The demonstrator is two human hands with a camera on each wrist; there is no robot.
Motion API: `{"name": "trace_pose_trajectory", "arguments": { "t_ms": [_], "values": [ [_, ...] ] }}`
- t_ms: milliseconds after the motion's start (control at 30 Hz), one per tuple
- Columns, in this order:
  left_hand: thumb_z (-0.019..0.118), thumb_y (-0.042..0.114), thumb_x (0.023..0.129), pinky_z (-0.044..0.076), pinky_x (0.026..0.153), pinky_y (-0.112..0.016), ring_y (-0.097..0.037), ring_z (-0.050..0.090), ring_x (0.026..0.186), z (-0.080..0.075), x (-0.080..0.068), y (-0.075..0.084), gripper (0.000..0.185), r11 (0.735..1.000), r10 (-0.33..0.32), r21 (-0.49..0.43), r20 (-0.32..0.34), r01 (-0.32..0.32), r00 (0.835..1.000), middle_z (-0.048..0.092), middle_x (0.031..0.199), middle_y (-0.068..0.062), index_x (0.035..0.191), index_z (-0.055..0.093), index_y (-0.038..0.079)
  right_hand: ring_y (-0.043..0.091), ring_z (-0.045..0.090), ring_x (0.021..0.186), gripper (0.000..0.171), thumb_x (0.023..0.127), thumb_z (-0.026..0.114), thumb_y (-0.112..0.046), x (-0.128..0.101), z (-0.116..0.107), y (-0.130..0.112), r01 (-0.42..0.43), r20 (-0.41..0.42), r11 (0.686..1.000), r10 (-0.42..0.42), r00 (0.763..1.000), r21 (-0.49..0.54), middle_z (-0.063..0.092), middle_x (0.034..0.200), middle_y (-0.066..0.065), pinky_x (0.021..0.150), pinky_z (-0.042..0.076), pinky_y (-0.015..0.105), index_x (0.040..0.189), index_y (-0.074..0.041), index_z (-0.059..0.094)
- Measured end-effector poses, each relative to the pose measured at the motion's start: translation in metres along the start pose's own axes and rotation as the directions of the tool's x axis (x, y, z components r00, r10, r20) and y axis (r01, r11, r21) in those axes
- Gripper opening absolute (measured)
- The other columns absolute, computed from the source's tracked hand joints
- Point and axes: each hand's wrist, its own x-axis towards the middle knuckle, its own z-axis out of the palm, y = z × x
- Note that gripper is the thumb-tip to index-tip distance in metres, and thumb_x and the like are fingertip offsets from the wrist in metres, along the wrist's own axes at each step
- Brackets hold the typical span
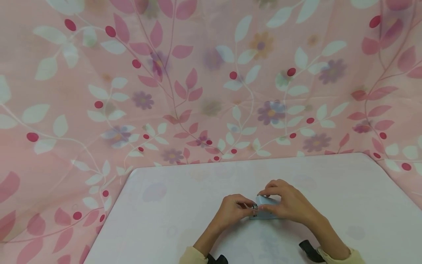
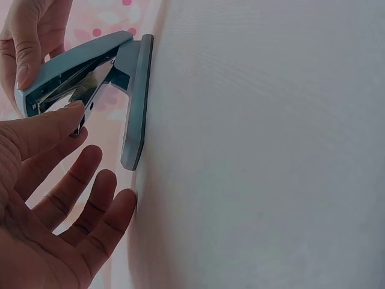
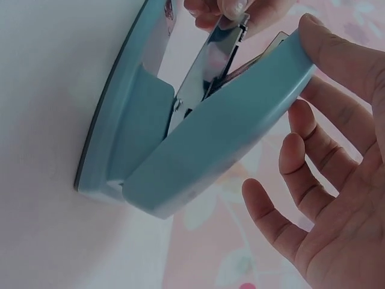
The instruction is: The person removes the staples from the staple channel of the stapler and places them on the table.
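Note:
A light blue stapler (image 1: 267, 200) stands on the white table, its top cover (image 3: 219, 129) swung up from the base (image 2: 138, 108). Between cover and base, the metal magazine (image 3: 210, 69) sticks out at its own angle. My left hand (image 1: 232, 211) pinches the front end of this magazine between thumb and index finger, the other fingers spread loosely. At the raised front of the cover, my right hand (image 1: 293, 201) grips with thumb and index finger. Its remaining fingers hang loosely curled beside the cover.
The white table (image 1: 158, 220) has rounded far corners. Behind it hangs a pink cloth (image 1: 211, 91) printed with leaves, berries and flowers. Black wrist straps (image 1: 310, 251) and pale yellow sleeves (image 1: 192, 256) show at the lower edge of the head view.

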Motion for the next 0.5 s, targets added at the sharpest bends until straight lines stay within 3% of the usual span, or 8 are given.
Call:
{"name": "trace_pose_trajectory", "arguments": {
  "t_ms": [500],
  "values": [
    [0.083, 0.015, 0.079, 0.051, 0.067, -0.021, -0.001, 0.060, 0.075, 0.000, 0.000, 0.001, 0.017, 1.000, 0.000, 0.023, -0.007, 0.000, 1.000, 0.072, 0.085, 0.002, 0.095, 0.080, 0.009, 0.012, 0.055, 0.087, 0.031, 0.078, 0.080, -0.049, -0.004, -0.012, 0.003, -0.050, 0.017, 0.998, 0.049, 0.999, 0.047, 0.058, 0.093, -0.019, 0.071, 0.049, 0.034, 0.102, -0.029, 0.077]
  ]
}}
